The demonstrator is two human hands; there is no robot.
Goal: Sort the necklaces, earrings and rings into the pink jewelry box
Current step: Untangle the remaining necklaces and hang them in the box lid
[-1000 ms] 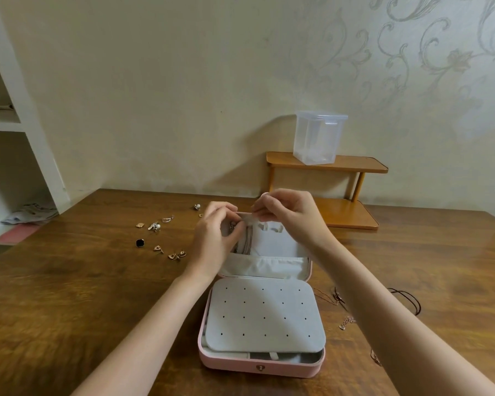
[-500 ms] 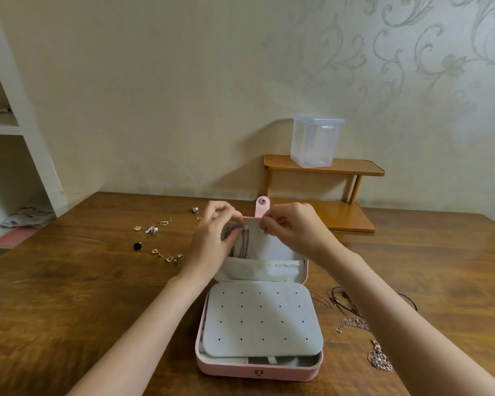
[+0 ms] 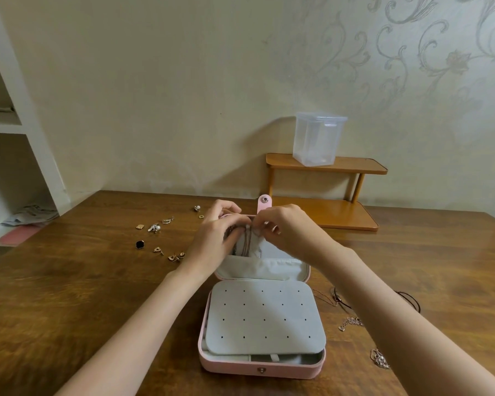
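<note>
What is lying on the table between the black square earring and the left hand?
In the head view, small gold earrings lie on the bare wooden table between the black square earring and the left hand.

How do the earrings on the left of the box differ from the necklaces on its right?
The earrings are small separate pieces scattered apart; the necklaces are long chains and cords lying tangled together. The earrings lie in plain view left of the pink box; the necklaces lie right of it, partly hidden by the right forearm. Both rest loose on the table, not yet in the box.
</note>
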